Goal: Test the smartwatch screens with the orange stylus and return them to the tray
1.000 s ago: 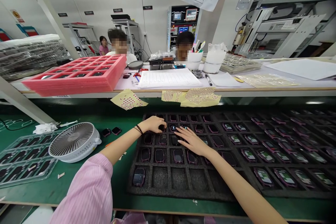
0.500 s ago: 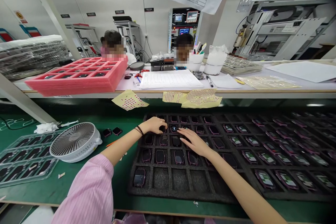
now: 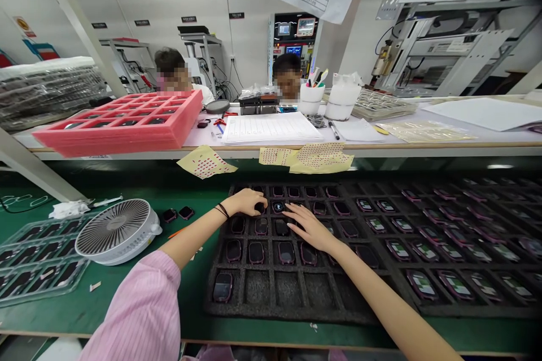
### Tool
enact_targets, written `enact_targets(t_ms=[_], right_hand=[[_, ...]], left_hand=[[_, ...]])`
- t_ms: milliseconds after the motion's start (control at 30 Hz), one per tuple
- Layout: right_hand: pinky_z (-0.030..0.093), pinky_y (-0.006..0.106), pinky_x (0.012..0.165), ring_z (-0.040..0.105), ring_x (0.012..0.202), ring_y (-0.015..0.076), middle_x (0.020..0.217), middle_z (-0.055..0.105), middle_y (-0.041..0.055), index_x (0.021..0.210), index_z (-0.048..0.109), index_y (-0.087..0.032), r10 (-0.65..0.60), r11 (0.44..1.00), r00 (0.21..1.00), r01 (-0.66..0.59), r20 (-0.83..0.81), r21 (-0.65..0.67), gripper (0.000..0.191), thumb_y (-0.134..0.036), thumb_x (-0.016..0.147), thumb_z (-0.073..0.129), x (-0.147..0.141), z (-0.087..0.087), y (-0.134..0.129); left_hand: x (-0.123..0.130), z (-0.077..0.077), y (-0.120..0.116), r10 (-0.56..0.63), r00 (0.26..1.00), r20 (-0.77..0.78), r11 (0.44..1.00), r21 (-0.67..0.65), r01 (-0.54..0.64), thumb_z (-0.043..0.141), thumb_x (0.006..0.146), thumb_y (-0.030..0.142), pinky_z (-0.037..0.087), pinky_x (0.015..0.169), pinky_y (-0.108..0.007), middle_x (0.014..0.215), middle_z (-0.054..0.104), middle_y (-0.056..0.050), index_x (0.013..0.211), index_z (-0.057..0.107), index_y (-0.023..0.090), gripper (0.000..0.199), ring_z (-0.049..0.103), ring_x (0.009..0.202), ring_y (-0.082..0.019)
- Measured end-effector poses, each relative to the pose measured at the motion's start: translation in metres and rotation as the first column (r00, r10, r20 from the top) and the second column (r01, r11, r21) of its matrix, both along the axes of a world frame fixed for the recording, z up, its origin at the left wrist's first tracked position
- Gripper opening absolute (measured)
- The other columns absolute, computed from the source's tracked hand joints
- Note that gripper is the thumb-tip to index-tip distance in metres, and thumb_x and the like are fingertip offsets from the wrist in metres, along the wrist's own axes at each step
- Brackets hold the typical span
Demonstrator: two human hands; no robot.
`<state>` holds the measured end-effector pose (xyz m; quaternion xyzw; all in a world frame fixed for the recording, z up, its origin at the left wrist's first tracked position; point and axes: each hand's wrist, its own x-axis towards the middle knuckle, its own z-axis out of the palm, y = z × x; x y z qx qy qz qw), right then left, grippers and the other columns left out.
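A black foam tray [image 3: 258, 306] holds several square smartwatches in its pockets. My left hand [image 3: 247, 202] reaches into the second row with its fingers curled round the edges of a dark smartwatch [image 3: 259, 208]. Just right of it sits a smartwatch with a lit dial [image 3: 278, 207]. My right hand [image 3: 311, 228] lies over the tray with fingers stretched out, the tips beside that lit watch. It covers part of the watches beneath. Dark-screened watches, such as one in the fourth row [image 3: 286, 252], lie around both hands.
A second foam tray of lit watches [image 3: 421, 284] adjoins on the right. A white fan [image 3: 116, 231], a clear plastic tray [image 3: 38, 287] and two loose watches [image 3: 185, 212] lie left. The shelf above bears a pink foam tray [image 3: 114, 144] and papers [image 3: 271, 128]. Two people sit beyond.
The camera view has shifted slightly, moving the scene a little to the left. Both hands stay at nearly the same places over the tray.
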<state>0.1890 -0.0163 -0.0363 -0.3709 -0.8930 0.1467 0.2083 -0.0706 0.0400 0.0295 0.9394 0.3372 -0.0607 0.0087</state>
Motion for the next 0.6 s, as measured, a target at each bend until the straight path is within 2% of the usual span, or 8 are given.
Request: enact_targets(t_ms=[200, 400, 467, 600], right_hand=[[0.025, 0.051, 0.113, 0.032, 0.137, 0.0227, 0.145, 0.040, 0.0027, 0.135, 0.045, -0.031, 0.023, 1.000, 1.000, -0.023, -0.010, 0.007, 0.043, -0.043, 0.096, 0.033, 0.000, 0.003, -0.001], [0.025, 0.048, 0.114, 0.036, 0.135, 0.0208, 0.142, 0.045, 0.0031, 0.132, 0.048, -0.029, 0.070, 0.997, 0.997, -0.071, 0.019, 0.026, 0.041, -0.042, 0.097, 0.031, -0.001, 0.004, -0.003], [0.022, 0.048, 0.115, 0.035, 0.135, 0.0205, 0.143, 0.044, 0.0044, 0.132, 0.048, -0.027, 0.030, 0.998, 0.999, -0.031, 0.032, 0.045, 0.042, -0.042, 0.097, 0.031, -0.001, 0.002, -0.002], [0.019, 0.051, 0.114, 0.028, 0.138, 0.0234, 0.146, 0.039, 0.0104, 0.132, 0.045, -0.021, -0.147, 0.989, 0.989, 0.146, 0.034, 0.037, 0.047, -0.047, 0.095, 0.032, 0.001, -0.006, 0.002]], left_hand=[[0.001, 0.001, -0.001, 0.035, 0.999, -0.004, 0.999, 0.000, -0.035, 0.061, 0.075, 0.030, 0.042, 0.064, -0.022, 0.097, 0.064, 0.000, 0.097, 0.064, 0.027, 0.023, 0.062, 0.077, -0.016], [0.002, 0.003, -0.004, 0.037, 0.999, -0.025, 0.999, 0.001, -0.037, 0.060, 0.075, 0.031, 0.041, 0.064, -0.022, 0.099, 0.064, 0.000, 0.097, 0.064, 0.026, 0.022, 0.063, 0.079, -0.016], [0.003, 0.004, -0.004, 0.052, 0.998, -0.037, 0.999, 0.003, -0.051, 0.060, 0.076, 0.031, 0.041, 0.064, -0.022, 0.101, 0.064, 0.000, 0.098, 0.063, 0.027, 0.023, 0.063, 0.081, -0.017], [0.002, 0.003, -0.004, 0.049, 0.998, -0.037, 0.999, -0.001, -0.049, 0.060, 0.076, 0.031, 0.041, 0.065, -0.022, 0.103, 0.063, 0.000, 0.100, 0.063, 0.027, 0.024, 0.063, 0.081, -0.017]])
